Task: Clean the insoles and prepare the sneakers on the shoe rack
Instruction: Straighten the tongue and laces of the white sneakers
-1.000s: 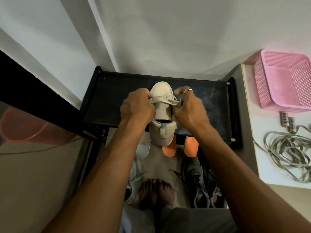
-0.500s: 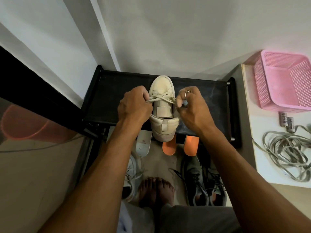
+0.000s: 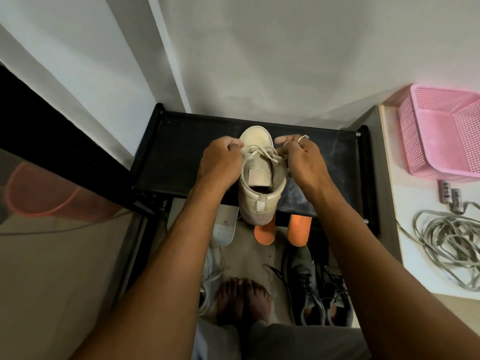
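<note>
Nearest, the person's bare feet (image 3: 242,300) stand on the floor between a white sneaker (image 3: 207,279) on the left and a pair of dark grey mesh running shoes (image 3: 314,289) on the right. Just beyond the toes, a white foam insole (image 3: 224,226) and two orange insoles (image 3: 298,228) point away, their far ends hidden under the top shelf of the black fabric-topped shoe rack (image 3: 181,157). On that shelf a beige suede high-top sneaker (image 3: 259,188) stands upright, toe toward the wall, its heel overhanging the front edge above the insoles. The left hand (image 3: 220,165) and the right hand (image 3: 304,162) flank its upper. Each has its fingers curled and pinches the cream laces (image 3: 262,154), whose strands cross between them. A silver ring (image 3: 302,138) sits on a right finger. Farther right, a white desk (image 3: 405,229) carries a coil of grey cable (image 3: 452,242), two batteries (image 3: 450,196) and a pink perforated plastic basket (image 3: 441,131).
</note>
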The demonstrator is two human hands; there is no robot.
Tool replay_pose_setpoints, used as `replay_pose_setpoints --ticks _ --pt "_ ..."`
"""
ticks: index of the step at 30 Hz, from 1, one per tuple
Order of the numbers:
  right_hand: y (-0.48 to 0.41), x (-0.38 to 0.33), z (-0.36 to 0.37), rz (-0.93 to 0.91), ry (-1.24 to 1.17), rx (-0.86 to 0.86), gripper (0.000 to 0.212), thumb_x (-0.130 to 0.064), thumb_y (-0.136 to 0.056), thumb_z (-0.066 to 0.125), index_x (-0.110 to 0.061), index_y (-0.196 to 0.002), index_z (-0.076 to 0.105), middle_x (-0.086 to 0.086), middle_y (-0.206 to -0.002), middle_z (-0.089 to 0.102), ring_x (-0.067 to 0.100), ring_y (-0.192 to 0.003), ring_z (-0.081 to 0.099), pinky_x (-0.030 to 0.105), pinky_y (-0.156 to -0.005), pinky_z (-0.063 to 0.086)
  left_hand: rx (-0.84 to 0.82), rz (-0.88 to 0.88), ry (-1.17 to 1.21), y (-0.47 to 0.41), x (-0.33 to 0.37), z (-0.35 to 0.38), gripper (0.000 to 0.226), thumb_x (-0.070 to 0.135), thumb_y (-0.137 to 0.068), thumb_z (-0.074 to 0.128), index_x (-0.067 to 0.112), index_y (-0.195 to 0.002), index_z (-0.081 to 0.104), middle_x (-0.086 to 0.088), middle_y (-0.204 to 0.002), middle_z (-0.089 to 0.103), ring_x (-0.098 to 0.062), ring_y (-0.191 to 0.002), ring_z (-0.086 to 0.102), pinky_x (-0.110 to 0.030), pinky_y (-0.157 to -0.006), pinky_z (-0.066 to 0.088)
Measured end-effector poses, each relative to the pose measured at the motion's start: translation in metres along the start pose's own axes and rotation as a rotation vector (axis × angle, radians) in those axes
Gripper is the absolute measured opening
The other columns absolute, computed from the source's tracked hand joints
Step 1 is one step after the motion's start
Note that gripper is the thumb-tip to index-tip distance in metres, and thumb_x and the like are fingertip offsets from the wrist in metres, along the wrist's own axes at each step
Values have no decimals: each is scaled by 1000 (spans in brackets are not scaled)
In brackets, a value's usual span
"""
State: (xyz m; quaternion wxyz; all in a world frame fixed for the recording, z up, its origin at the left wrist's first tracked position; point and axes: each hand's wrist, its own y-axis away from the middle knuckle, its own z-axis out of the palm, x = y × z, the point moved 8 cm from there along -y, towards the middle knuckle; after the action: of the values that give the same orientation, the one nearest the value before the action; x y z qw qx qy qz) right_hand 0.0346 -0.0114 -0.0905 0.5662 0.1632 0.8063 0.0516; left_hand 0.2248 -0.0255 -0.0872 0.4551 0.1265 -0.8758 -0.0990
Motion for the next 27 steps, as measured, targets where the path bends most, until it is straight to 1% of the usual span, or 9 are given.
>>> replay_pose_setpoints --ticks 3,6,10,14,16,19,21,24,27 --pt "-11 5 11 65 114 -92 28 -15 -102 48 -18 -98 76 0 -96 74 17 -84 66 32 -75 58 -31 -9 5 -5 -7 6 29 22 -106 47 28 -121 71 7 -127 67 -6 -100 57 -12 -63 35" --pt "-18 4 15 48 147 -134 23 -16 -99 56 -21 -94 78 -4 -93 76 11 -85 69 27 -72 58 -61 26 -14 -10 -8 8 28 18 -104 53 30 -118 73 8 -122 69 -4 -94 58 -11 -61 37" --pt "-19 4 15 31 143 -154 17 -17 -95 63 -21 -91 79 -7 -88 77 7 -80 70 23 -70 55 -103 102 -63 -15 -2 11 23 19 -102 58 29 -114 76 8 -116 72 -5 -94 61 -11 -66 40" --pt "-19 2 18 -4 160 -136 11 -18 -94 68 -17 -88 77 -3 -83 75 7 -74 67 23 -68 52 -75 148 -96 -16 3 9 18 20 -99 64 27 -110 77 7 -115 73 -7 -97 65 -14 -73 47" --pt "-18 -1 22 -27 226 -147 15 -20 -97 64 -14 -88 74 -1 -83 73 7 -71 64 23 -65 50 -76 182 -160 -16 6 13 17 19 -99 64 26 -109 76 5 -116 72 -9 -98 65 -19 -78 49" --pt "-18 -1 26 -13 311 -139 20 -21 -102 52 -13 -96 70 1 -86 70 9 -72 61 26 -64 49 -66 171 -201 -17 7 16 12 21 -101 59 28 -103 69 6 -111 68 -11 -96 63 -27 -79 53" --pt "-19 3 22 57 266 -108 22 -21 -103 47 -14 -101 67 2 -89 68 10 -74 61 27 -64 49 -69 129 -217 -18 5 16 9 23 -103 54 28 -102 62 8 -108 63 -11 -92 60 -26 -73 50" --pt "-19 6 21 92 207 -102 22 -18 -104 45 -18 -96 65 1 -90 68 9 -75 61 24 -61 47 -81 107 -216 -19 2 17 11 20 -104 52 28 -104 59 9 -108 60 -6 -86 56 -20 -65 42" --pt "-20 8 22 90 104 -96 28 -6 -101 41 -13 -100 68 6 -96 71 12 -79 65 22 -59 49 -90 142 -159 -17 5 17 29 12 -101 54 30 -121 65 7 -120 64 -6 -96 58 -19 -71 45"
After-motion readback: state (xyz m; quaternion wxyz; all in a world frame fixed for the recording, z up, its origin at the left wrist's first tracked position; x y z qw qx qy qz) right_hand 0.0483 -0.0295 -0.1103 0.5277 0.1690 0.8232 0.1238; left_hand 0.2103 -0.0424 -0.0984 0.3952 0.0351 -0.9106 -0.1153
